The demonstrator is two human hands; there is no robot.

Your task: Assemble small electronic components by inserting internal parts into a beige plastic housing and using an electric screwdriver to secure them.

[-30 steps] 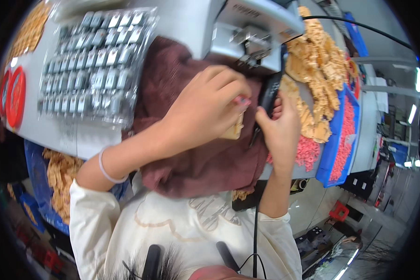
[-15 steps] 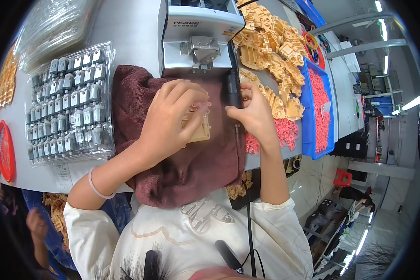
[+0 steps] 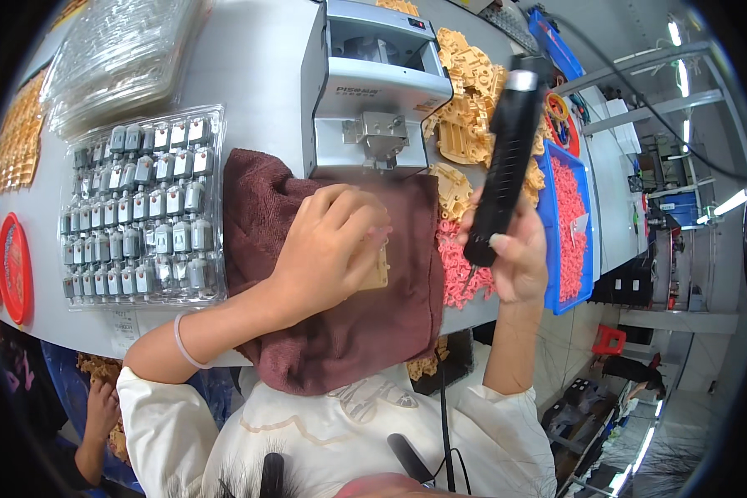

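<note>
My right hand (image 3: 524,259) is closed around a black electric screwdriver (image 3: 509,162), held up at a tilt over the right side of the table. Its thin bit points down toward loose pink plastic pieces (image 3: 463,278). Curled over a pale yellow plastic housing (image 3: 379,275), my left hand (image 3: 328,249) keeps the part on a maroon towel (image 3: 307,353). A bit of pink shows at the left fingertips; most of the housing is hidden beneath the hand. Just beyond the towel stands a silver-grey screw feeder (image 3: 382,95).
At left, a clear tray of small motors (image 3: 137,207) lies before stacked clear trays (image 3: 120,62). Yellow housings (image 3: 465,124) are heaped at right, beside a blue bin (image 3: 548,249) of pink pieces. Red dishes (image 3: 15,270) sit far left. Another person's hand (image 3: 101,411) appears lower left.
My right hand has lifted the screwdriver from beside the feeder and moved right with it. My left hand stays on the housing. The whole view has shifted slightly.
</note>
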